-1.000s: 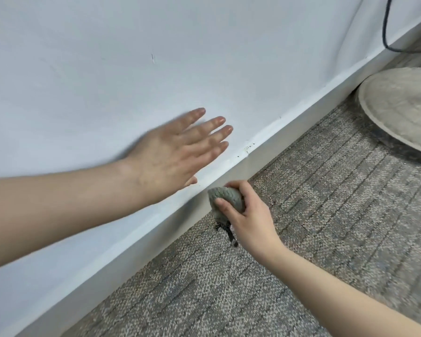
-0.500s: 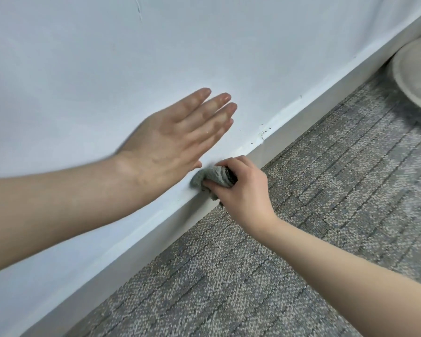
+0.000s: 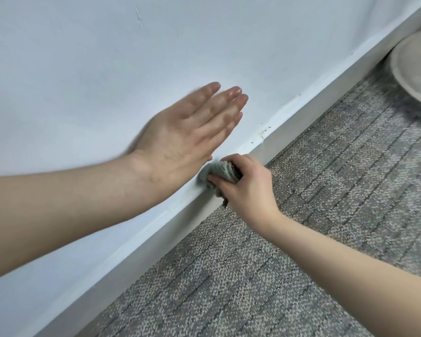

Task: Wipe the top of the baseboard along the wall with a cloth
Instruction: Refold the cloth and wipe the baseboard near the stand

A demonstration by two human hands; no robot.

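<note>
A white baseboard (image 3: 309, 113) runs diagonally from lower left to upper right along the white wall (image 3: 107, 69). My right hand (image 3: 246, 188) is shut on a bunched grey-blue cloth (image 3: 220, 170) and presses it onto the baseboard's top edge. My left hand (image 3: 190, 135) is flat and open against the wall just above and left of the cloth, fingers straight and close together. Dark specks of dirt (image 3: 263, 133) sit on the baseboard top a short way right of the cloth.
Grey patterned carpet (image 3: 301, 227) covers the floor below the baseboard. A round pale object (image 3: 418, 66), rimmed like a flat base, lies on the carpet at the upper right near the wall.
My right hand has lifted the cloth from beside the baseboard's face up onto its top edge. The view has shifted, so the round object sits further right. My left hand stays flat on the wall.
</note>
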